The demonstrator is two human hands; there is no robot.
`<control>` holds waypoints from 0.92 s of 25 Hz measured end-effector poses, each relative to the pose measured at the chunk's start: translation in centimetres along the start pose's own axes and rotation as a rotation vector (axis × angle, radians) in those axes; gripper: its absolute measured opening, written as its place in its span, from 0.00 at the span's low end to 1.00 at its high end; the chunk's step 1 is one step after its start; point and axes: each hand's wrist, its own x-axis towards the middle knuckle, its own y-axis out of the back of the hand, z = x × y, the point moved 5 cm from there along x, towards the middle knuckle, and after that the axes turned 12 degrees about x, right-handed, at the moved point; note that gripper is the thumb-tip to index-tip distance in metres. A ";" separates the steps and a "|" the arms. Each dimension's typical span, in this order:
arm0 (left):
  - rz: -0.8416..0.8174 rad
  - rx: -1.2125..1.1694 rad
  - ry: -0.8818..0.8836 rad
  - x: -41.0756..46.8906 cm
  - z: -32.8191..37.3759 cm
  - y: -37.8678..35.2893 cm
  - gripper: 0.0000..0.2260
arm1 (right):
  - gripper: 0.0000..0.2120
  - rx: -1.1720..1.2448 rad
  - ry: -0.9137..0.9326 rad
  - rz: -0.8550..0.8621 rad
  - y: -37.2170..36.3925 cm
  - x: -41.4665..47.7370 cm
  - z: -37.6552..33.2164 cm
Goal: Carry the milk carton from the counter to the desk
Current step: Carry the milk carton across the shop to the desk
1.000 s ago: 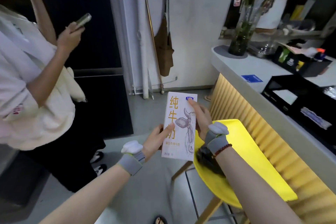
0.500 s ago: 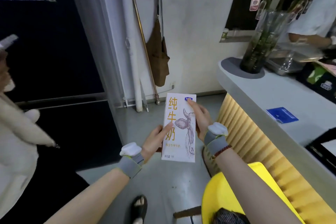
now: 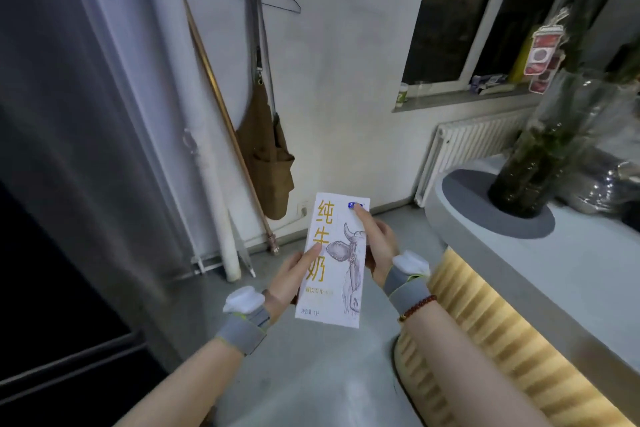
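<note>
A tall white milk carton with orange characters and a cow drawing is held upright in front of me, above the grey floor. My left hand grips its lower left edge, thumb on the front face. My right hand holds its right side, with the index finger stretched up to the blue logo near the top. Both wrists wear grey bands with white pucks. The light grey counter with rounded end lies to the right of the carton. No desk is in view.
A dark glass vase with plant stems stands on a grey mat on the counter. The counter's front is ribbed and lit yellow. A brown bag, wooden pole and wire hanger hang on the white wall ahead. A radiator sits under the window. A dark panel fills the left.
My view has swung right and up: the person on the left and the yellow chair have left the frame, the wall, window and radiator came in. Both hands keep the same hold on the carton.
</note>
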 end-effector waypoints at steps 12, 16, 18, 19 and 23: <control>-0.155 0.145 -0.118 35.0 10.8 4.8 0.33 | 0.43 -0.022 0.167 0.045 -5.9 32.2 -10.1; -0.191 0.224 -0.098 45.8 14.8 5.1 0.28 | 0.42 0.045 0.181 0.072 -6.3 41.2 -13.8; -0.245 0.253 -0.059 50.9 16.5 4.4 0.28 | 0.42 0.040 0.176 0.135 -5.4 46.0 -15.6; -0.278 0.256 -0.053 53.5 17.2 3.7 0.28 | 0.41 0.048 0.179 0.163 -4.8 48.3 -16.5; -0.399 0.287 -0.072 63.3 20.8 -0.1 0.31 | 0.37 0.076 0.216 0.279 -1.6 56.4 -20.0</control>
